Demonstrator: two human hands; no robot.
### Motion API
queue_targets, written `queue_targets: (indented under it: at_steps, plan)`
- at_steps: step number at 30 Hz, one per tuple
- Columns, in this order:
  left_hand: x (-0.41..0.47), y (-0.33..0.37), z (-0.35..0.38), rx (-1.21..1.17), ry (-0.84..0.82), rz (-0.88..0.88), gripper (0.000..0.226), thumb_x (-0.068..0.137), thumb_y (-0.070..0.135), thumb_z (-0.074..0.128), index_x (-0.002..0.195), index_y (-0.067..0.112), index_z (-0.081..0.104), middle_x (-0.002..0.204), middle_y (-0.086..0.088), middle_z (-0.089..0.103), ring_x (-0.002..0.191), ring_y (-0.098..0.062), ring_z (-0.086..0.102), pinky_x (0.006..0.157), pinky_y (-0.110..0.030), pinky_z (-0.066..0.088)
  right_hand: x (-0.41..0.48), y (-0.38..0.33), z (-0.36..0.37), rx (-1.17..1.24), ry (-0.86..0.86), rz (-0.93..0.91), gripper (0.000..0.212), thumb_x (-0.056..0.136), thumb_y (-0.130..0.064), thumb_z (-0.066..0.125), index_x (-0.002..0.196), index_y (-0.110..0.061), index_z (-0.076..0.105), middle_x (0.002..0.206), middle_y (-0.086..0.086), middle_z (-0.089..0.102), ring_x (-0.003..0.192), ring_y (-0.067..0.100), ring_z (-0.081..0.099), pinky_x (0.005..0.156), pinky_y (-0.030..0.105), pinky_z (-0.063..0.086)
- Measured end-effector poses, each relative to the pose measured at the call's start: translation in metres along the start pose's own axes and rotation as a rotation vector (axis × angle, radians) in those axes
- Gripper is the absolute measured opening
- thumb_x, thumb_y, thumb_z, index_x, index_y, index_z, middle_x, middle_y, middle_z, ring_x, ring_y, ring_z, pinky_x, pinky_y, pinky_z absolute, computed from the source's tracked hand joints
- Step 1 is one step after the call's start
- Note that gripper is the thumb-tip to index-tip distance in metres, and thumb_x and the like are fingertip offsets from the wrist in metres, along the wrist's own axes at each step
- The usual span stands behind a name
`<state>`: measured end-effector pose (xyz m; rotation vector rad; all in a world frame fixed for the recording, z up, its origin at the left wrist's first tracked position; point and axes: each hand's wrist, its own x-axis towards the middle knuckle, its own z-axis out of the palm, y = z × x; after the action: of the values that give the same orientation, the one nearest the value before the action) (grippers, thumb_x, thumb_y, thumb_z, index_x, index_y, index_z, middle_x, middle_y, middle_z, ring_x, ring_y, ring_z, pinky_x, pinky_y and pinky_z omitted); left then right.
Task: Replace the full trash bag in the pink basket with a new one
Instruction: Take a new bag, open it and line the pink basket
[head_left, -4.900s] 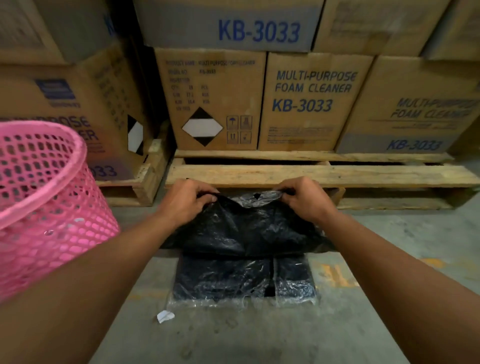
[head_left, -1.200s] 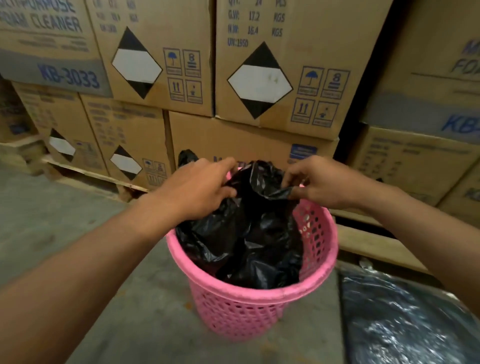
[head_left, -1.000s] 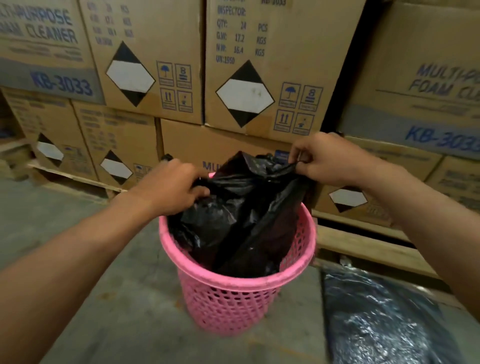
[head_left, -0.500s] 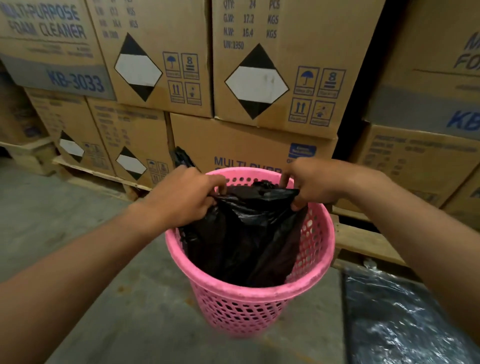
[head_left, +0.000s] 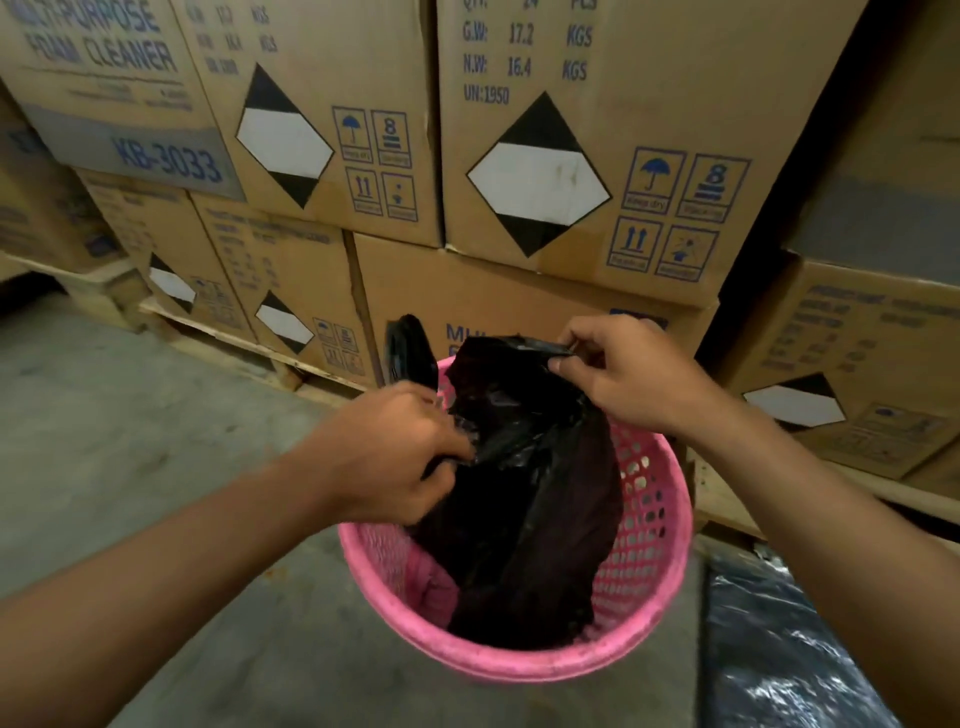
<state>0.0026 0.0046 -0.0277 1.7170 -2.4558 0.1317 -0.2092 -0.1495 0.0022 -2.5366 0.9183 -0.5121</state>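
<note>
A pink perforated basket (head_left: 644, 629) stands on the concrete floor below me. A black trash bag (head_left: 524, 499) hangs down into it, crumpled, its bottom resting inside. My left hand (head_left: 395, 457) pinches the bag's edge over the basket's left rim. My right hand (head_left: 628, 374) grips the bag's top edge above the far rim, holding it slightly higher. A black flap of plastic (head_left: 410, 351) sticks up behind the basket's far left rim.
Stacked cardboard boxes (head_left: 571, 156) of foam cleaner on wooden pallets (head_left: 218, 332) fill the space right behind the basket. A pack of black bags in clear wrap (head_left: 779, 649) lies on the floor at the lower right. Bare concrete floor (head_left: 104, 415) lies to the left.
My left hand has dropped lower and nearer along the left rim with the bag's edge. My right hand has lifted its edge slightly. The bag's mouth is stretched wider.
</note>
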Motion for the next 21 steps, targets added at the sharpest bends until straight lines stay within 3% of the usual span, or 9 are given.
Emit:
queue_targets:
  at_steps: [2,5,7,9,12,13,16,18,21]
  plan:
    - [-0.008,0.013,0.000,-0.021,-0.073,-0.026,0.028,0.084,0.039,0.045,0.088,0.025,0.069,0.078,0.006,0.068,0.070,-0.013,0.062,0.066,-0.030,0.049,-0.001,0.003,0.007,0.011,0.038,-0.013,0.011,0.096,-0.034,0.066,0.091,-0.025,0.066,0.074,-0.003,0.065,0.073,0.017,0.060,0.064,0.038,0.044]
    - [-0.004,0.018,0.003,-0.208,-0.101,-0.202,0.041,0.092,0.045,0.037,0.070,0.016,0.055,0.061,-0.001,0.056,0.058,-0.014,0.053,0.057,-0.029,0.037,-0.004,0.010,0.015,0.001,0.055,-0.034,0.006,0.098,-0.031,0.062,0.098,-0.027,0.066,0.078,-0.003,0.066,0.078,0.022,0.061,0.066,0.041,0.045]
    - [0.011,0.008,0.006,-0.201,0.006,-0.353,0.031,0.088,0.043,0.042,0.073,0.019,0.054,0.063,0.001,0.058,0.062,-0.020,0.058,0.060,-0.031,0.045,-0.009,0.014,0.019,0.024,0.062,-0.039,0.007,0.098,-0.029,0.062,0.103,-0.026,0.067,0.081,-0.004,0.066,0.080,0.021,0.061,0.069,0.042,0.046]
    - [0.028,-0.004,0.010,-0.163,0.178,-0.477,0.018,0.083,0.041,0.061,0.090,0.028,0.050,0.083,0.006,0.062,0.077,-0.020,0.061,0.068,-0.036,0.052,-0.012,0.017,0.022,0.081,0.092,-0.053,0.007,0.098,-0.028,0.063,0.103,-0.026,0.068,0.082,-0.004,0.068,0.079,0.017,0.061,0.070,0.042,0.050]
    - [0.045,-0.019,0.019,-0.267,0.167,-0.547,0.065,0.076,0.047,0.077,0.131,0.031,0.046,0.120,0.004,0.057,0.112,-0.020,0.053,0.090,-0.040,0.048,-0.016,0.017,0.024,0.158,0.136,-0.071,0.009,0.096,-0.026,0.066,0.103,-0.029,0.071,0.085,-0.006,0.071,0.078,0.012,0.063,0.069,0.039,0.050]
    - [0.049,-0.022,0.024,-0.336,0.138,-0.536,0.062,0.079,0.044,0.075,0.134,0.030,0.050,0.120,0.003,0.059,0.114,-0.020,0.054,0.091,-0.036,0.046,-0.017,0.017,0.025,0.162,0.144,-0.078,0.009,0.096,-0.025,0.067,0.104,-0.029,0.070,0.086,-0.006,0.072,0.078,0.012,0.064,0.069,0.037,0.050]
    - [0.050,-0.028,0.034,-0.446,0.154,-0.515,0.020,0.088,0.023,0.066,0.107,0.027,0.071,0.095,0.002,0.072,0.096,-0.020,0.066,0.074,-0.027,0.041,-0.020,0.019,0.023,0.142,0.093,-0.052,0.012,0.094,-0.030,0.071,0.105,-0.030,0.068,0.089,-0.005,0.072,0.078,0.012,0.062,0.068,0.033,0.047]
    - [0.047,-0.029,0.030,-0.466,0.239,-0.529,0.022,0.086,0.012,0.059,0.096,0.028,0.069,0.085,0.002,0.073,0.086,-0.021,0.067,0.068,-0.028,0.041,-0.022,0.024,0.020,0.070,-0.033,0.022,0.025,0.088,-0.041,0.076,0.109,-0.031,0.067,0.097,-0.005,0.073,0.089,0.014,0.065,0.075,0.034,0.051]
    - [0.044,-0.030,0.018,-0.444,0.306,-0.478,0.016,0.091,0.015,0.054,0.095,0.027,0.063,0.083,0.004,0.072,0.082,-0.021,0.065,0.069,-0.032,0.042,-0.024,0.029,0.013,-0.132,-0.248,0.127,0.039,0.082,-0.048,0.079,0.116,-0.031,0.068,0.109,-0.002,0.073,0.106,0.022,0.066,0.082,0.036,0.054]
